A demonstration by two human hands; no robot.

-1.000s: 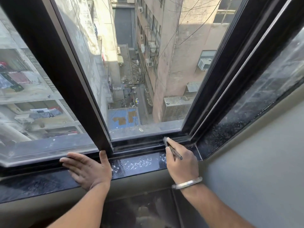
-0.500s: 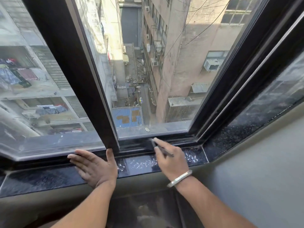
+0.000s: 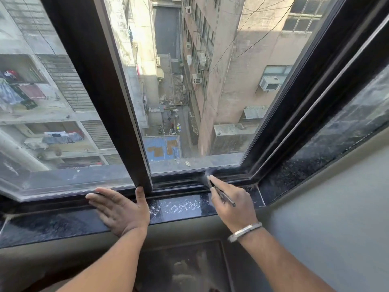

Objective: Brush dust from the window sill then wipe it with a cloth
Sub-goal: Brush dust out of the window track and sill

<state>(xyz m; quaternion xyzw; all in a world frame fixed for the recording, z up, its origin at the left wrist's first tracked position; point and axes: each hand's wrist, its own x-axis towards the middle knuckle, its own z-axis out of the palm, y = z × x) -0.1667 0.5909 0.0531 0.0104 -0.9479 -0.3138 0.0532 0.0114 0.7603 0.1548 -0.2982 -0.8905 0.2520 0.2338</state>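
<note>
The window sill [image 3: 181, 207] is a dark polished stone ledge running below the window, speckled with pale dust between my two hands. My left hand [image 3: 120, 209] lies flat on the sill with fingers spread, its thumb against the foot of the dark frame post. My right hand [image 3: 233, 205] is closed on a thin dark brush [image 3: 222, 194]. The brush head is blurred and sits in the black window track [image 3: 179, 184] just behind the sill. No cloth is in view.
A dark vertical frame post [image 3: 117, 114] divides the two glass panes. A second dusty sill [image 3: 328, 152] runs off along the right-hand window. A grey wall [image 3: 328, 228] lies below it. Through the glass there is a deep drop to an alley.
The brush tip first slid left along the track, and is now blurred. My left hand has stayed flat on the sill. The camera view shifted slightly.
</note>
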